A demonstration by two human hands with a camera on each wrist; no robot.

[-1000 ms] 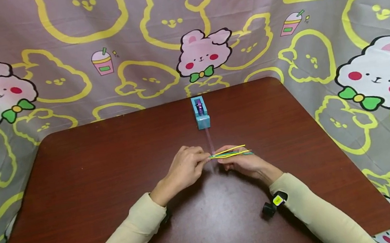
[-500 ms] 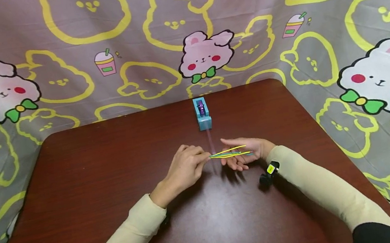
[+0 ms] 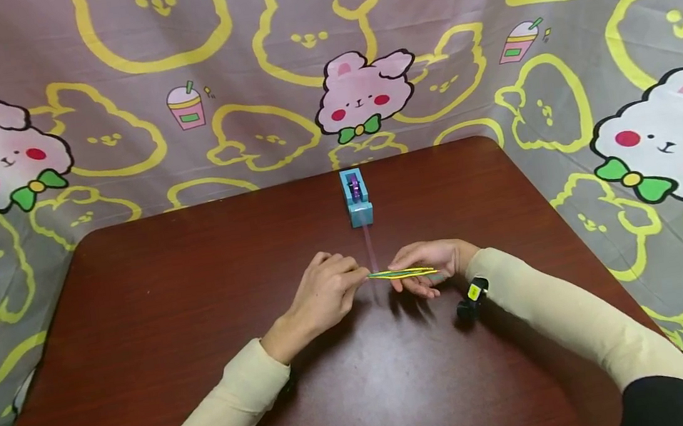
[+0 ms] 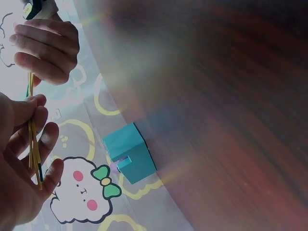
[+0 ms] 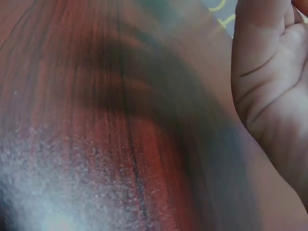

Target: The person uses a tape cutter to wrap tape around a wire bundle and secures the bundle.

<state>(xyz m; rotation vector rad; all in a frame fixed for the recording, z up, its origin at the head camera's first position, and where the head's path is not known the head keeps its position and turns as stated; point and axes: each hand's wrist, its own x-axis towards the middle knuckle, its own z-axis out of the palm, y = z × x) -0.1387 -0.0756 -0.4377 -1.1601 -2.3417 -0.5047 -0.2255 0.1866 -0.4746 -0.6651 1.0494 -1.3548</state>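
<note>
My left hand [image 3: 328, 283] pinches a bundle of thin yellow and green strands [image 3: 401, 275] at its left part; in the left wrist view the lower end of the bundle [image 4: 34, 149] crosses in front of the left palm. My right hand [image 3: 429, 263], palm up, has its thumb on the right part of the bundle, with fingers curled loosely beneath. A strip of clear tape [image 3: 369, 249] runs from a teal tape dispenser [image 3: 360, 214] towards the bundle between my hands. Where the tape meets the strands is too small to tell. The right wrist view shows only part of the right hand [image 5: 274, 86].
The brown wooden table [image 3: 194, 275] carries the dispenser near its far edge, with a purple roll [image 3: 354, 188] inside. A patterned curtain [image 3: 233, 33] hangs around the table. A black wrist camera [image 3: 470, 304] hangs at the right wrist.
The right hand let go of the bundle and turned palm up, leaving the strands splayed. Now its thumb has come down on them and they lie closer together. The left hand stays put.
</note>
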